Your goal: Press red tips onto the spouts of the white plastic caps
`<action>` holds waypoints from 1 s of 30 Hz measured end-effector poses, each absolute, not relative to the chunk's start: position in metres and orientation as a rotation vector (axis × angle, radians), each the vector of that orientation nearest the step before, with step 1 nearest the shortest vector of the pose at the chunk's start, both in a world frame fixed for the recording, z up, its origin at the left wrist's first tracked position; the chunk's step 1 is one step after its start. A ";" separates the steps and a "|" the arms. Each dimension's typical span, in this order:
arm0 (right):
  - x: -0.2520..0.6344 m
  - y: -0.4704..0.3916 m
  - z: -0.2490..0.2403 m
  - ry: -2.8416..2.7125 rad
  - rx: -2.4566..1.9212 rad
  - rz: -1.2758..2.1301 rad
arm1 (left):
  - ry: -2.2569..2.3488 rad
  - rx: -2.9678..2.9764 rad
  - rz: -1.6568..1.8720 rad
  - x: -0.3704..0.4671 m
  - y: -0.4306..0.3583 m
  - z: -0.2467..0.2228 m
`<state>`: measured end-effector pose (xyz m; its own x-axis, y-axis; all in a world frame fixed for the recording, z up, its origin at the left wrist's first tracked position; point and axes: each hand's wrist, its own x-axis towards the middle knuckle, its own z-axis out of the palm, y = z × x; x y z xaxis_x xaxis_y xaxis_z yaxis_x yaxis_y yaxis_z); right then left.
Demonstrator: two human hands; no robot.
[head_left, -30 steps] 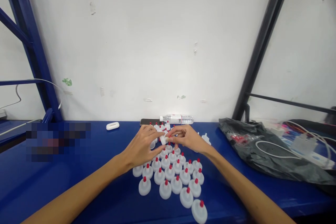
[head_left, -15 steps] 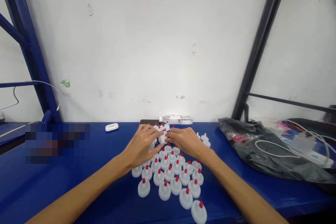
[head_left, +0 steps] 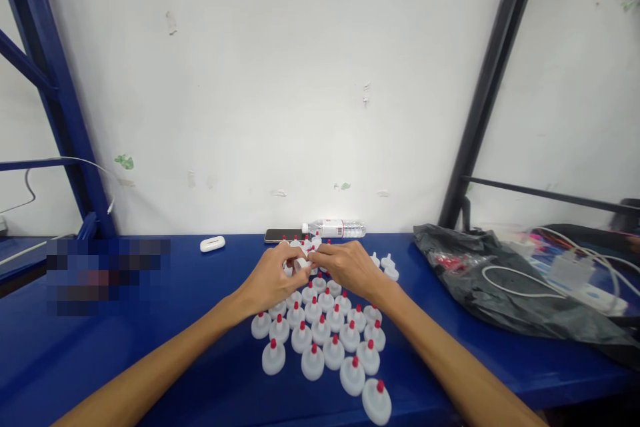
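My left hand (head_left: 273,277) grips a white plastic nozzle cap (head_left: 301,265) by its round base, thumb below and fingers above. At its spout end, my right hand (head_left: 347,268) is pinched closed, with a small red tip cap (head_left: 311,251) showing at the fingertips. Both hands meet above the far part of a group of white nozzle caps with red tips (head_left: 321,329), which stand upright on the blue table. To the right of my right hand sit a few white nozzle caps without red tips (head_left: 391,271).
Against the wall lie a clear water bottle (head_left: 334,228) and a dark phone (head_left: 280,236). A white oval case (head_left: 213,244) rests at the left. On the right, a dark plastic bag (head_left: 480,297) lies under cables and a packet of red pieces (head_left: 453,263).
My left hand's fingers have curled more tightly, and the nozzle cap has tilted in the grip. The right fingertips stay close to the spout. More of the phone is visible.
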<state>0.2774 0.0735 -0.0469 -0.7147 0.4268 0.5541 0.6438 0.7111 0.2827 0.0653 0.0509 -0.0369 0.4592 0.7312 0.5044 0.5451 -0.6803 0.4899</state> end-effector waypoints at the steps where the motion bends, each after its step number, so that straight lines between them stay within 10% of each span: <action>1: 0.277 0.074 -0.047 -2.461 -0.794 -0.663 | 1.060 2.391 1.014 0.064 0.053 -0.036; 30: 0.275 0.056 -0.042 -2.495 -0.967 -0.488 | 0.911 3.413 1.228 0.052 0.060 -0.048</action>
